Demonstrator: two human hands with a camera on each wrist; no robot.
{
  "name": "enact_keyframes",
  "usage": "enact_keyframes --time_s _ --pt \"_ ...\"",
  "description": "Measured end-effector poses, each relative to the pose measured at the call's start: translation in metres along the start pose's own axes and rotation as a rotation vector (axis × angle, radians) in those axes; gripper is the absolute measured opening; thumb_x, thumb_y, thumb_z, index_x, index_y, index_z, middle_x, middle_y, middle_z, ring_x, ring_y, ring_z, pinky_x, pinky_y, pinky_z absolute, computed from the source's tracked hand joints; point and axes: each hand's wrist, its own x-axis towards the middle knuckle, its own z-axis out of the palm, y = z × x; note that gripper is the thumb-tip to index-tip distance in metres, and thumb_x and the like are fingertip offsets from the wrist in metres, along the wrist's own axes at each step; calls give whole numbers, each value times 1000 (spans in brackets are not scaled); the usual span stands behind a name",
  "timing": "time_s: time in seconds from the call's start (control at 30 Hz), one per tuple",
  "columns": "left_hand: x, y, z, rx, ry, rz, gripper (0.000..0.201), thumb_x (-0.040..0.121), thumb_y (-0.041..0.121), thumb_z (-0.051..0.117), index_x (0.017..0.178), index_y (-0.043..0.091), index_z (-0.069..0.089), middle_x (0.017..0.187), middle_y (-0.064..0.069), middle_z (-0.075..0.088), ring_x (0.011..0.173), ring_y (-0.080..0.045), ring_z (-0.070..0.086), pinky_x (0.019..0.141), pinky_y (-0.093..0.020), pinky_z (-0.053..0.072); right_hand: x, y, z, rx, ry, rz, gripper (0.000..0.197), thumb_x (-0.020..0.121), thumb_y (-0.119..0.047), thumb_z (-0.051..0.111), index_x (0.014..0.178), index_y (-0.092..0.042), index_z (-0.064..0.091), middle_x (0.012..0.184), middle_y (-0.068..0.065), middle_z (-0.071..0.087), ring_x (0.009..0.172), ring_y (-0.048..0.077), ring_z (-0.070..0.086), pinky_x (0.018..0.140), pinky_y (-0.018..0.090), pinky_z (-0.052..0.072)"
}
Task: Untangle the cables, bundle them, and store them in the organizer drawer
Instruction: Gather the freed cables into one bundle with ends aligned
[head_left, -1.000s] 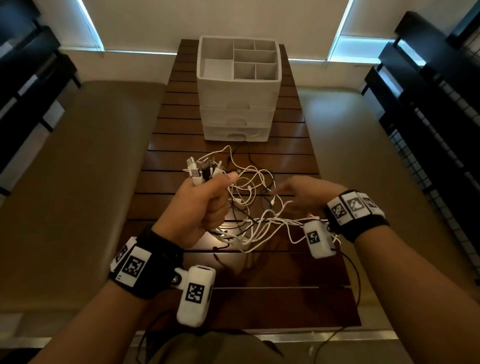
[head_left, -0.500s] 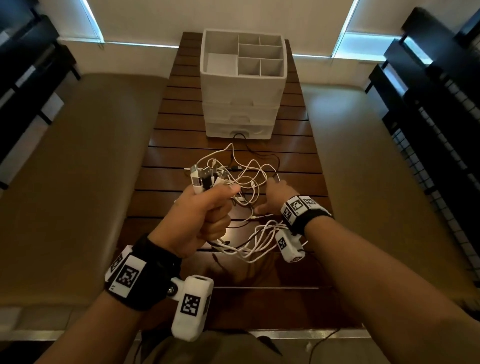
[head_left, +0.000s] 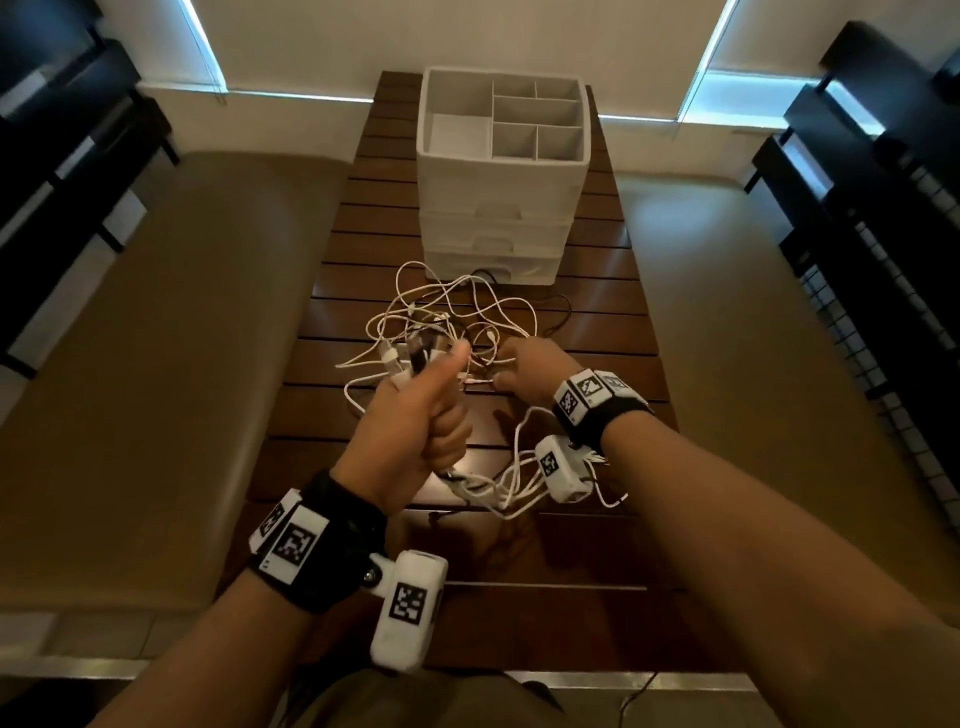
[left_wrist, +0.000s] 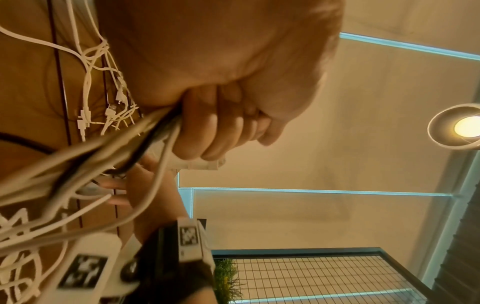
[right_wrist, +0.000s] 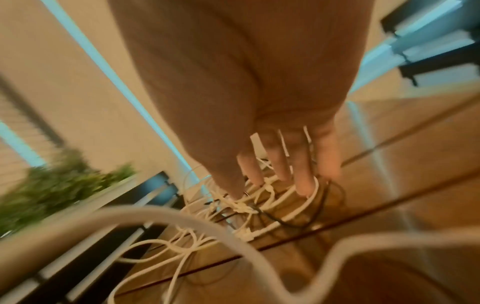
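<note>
**Tangle held at plug ends, loops not yet freed**

Head view. The left hand (head_left: 410, 426) is closed in a fist, thumb up, round a gathered bunch of cables (head_left: 457, 322); plug ends are seen sticking out above the fist. Beyond the fist, thin white loops and one dark strand are spread over the slatted table (head_left: 597, 332), glossy dark wood. The right hand (head_left: 530, 369) is laid into the tangle just beside the left thumb; whether anything is pinched cannot be told here. The organizer (head_left: 498, 171), matt white plastic with open top compartments, stands beyond both hands, drawers closed.

Left wrist view. The fingers (left_wrist: 205, 131) are seen curled tight round the cables (left_wrist: 109, 160), round smooth white cords and one black one. A blocky white plug juts from under the fingertips. Loose connectors dangle past the fist.

Right wrist view, blurred. The fingers (right_wrist: 280, 164) are held nearly straight and spread, tips down among the cables (right_wrist: 241, 207), where a knot of white cord is visible; nothing is grasped.

Risks, as judged: the knot could be tightened if the loops are pulled against the fist; connectors could snag on the table slats; the slick cords could slide out of the left grip.
</note>
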Motion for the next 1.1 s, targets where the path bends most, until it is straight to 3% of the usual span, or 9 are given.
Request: enact_keyframes --time_s 0.1,0.27,0.33,0.47,0.57,0.77,0.87,1.0,1.1 --pt "12 4 -4 -45 54 71 61 102 57 54 62 18 29 48 3 20 36 -11 19 38 -24 15 -28 -12 -15 137 213 -160 37 99 -54 58 117 -25 72 114 -3 66 106 15 64 97 45 53" --pt "23 14 -5 -74 104 201 62 106 59 41 63 15 31 48 1 23 35 -12 23 37 -21 29 -92 -48 -31 778 -325 -507 37 106 -53 49 122 -27 70 123 -2 73 119 16 68 113 47 46" --pt "27 17 -5 -138 78 219 62 106 58 44 61 17 30 50 1 19 37 -12 18 37 -23 18 -100 -53 -20 628 -345 -501 29 99 -52 63 118 -31 64 113 -1 73 100 13 72 94 38 58" --pt "30 31 -14 -170 54 188 63 106 52 51 57 22 25 49 4 14 38 -11 13 37 -24 11 -94 -34 13 233 56 -480 23 102 -46 63 89 -26 63 72 -10 60 63 2 55 61 31 45" --pt "26 37 -21 -115 76 167 63 106 49 54 59 24 19 47 6 15 39 -11 11 39 -25 9 -88 -19 14 -35 206 -422 32 101 -53 56 98 -26 71 75 -7 66 69 15 60 65 35 53" --pt "11 74 -62 -34 206 213 62 104 52 56 64 25 16 48 6 16 42 -12 9 43 -28 7 -101 81 -8 -189 57 51 24 97 -24 55 90 -13 75 87 11 71 82 33 65 69 38 50" --pt "11 68 -65 17 219 221 58 103 52 58 63 26 26 49 7 19 38 -9 15 39 -25 10 -104 88 -4 -159 47 88 27 99 -26 52 81 -15 69 80 8 63 81 32 63 70 41 52" --pt "17 59 -57 -20 190 217 58 104 50 58 60 26 28 48 8 20 37 -9 17 37 -22 14 -102 79 0 -300 -23 58 27 95 -50 60 103 -26 68 95 5 66 96 31 66 78 40 55" --pt "18 47 -49 -33 173 211 57 105 48 57 60 26 29 49 7 20 38 -10 16 38 -23 13 -99 59 -8 -284 -231 7 76 78 -70 74 135 -26 51 131 4 56 126 28 54 102 46 49"
